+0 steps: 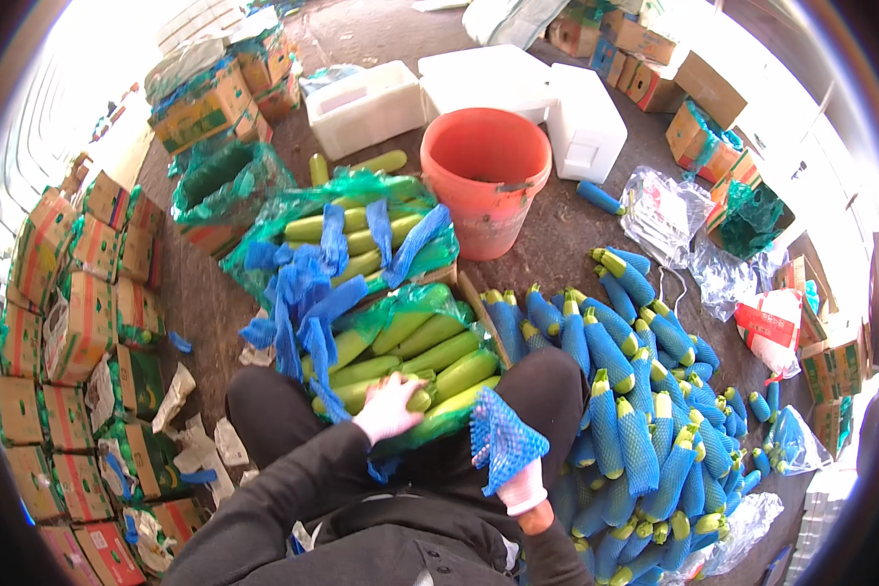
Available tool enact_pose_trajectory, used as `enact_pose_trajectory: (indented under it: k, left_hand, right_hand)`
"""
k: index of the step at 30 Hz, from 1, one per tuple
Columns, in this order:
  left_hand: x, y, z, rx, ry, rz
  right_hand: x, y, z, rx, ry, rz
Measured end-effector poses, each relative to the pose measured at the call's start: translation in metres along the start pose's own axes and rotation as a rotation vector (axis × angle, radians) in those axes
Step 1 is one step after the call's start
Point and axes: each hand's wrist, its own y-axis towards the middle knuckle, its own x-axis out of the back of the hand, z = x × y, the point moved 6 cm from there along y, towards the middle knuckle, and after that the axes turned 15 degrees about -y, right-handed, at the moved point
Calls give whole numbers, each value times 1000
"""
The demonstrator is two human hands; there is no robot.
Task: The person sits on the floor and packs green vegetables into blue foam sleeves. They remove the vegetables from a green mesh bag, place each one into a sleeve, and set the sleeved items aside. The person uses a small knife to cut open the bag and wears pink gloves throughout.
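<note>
My left hand (390,409), in a pale glove, lies on a green zucchini (419,399) among others in a box lined with green plastic film; its fingers bend around the end. In my right hand (516,476), also gloved, is a blue foam net sleeve (504,439), spread wide around the fingers. Empty blue sleeves (308,293) hang over the edge between this box and a second lined box of zucchini (366,234) behind it. To the right lies a large heap of zucchini in blue net sleeves (637,410), beside my knee.
A red plastic bucket (487,183) stands beyond the boxes, with white foam boxes (366,110) behind it. Stacked cartons (80,322) line the left side. A lined carton (227,183) stands at back left. Plastic bags (666,212) and more cartons (707,146) are at right.
</note>
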Motion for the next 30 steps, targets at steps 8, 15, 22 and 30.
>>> enact_pose_trajectory:
  k: [8, 15, 22, 30]
  left_hand:
    - [8, -25, 7, -14, -267, -90]
    - [13, -40, 12, 99, -248, -12]
    - [146, -64, 2, -240, -1593, -380]
    - [98, -101, -122, -210, -1673, 170]
  right_hand:
    - [1, -13, -17, -50, 73, -34]
    - [4, -16, 7, 165, -480, -48]
    - [-42, -7, 69, 470, -1267, 84]
    - [-94, 26, 82, 392, -761, -84]
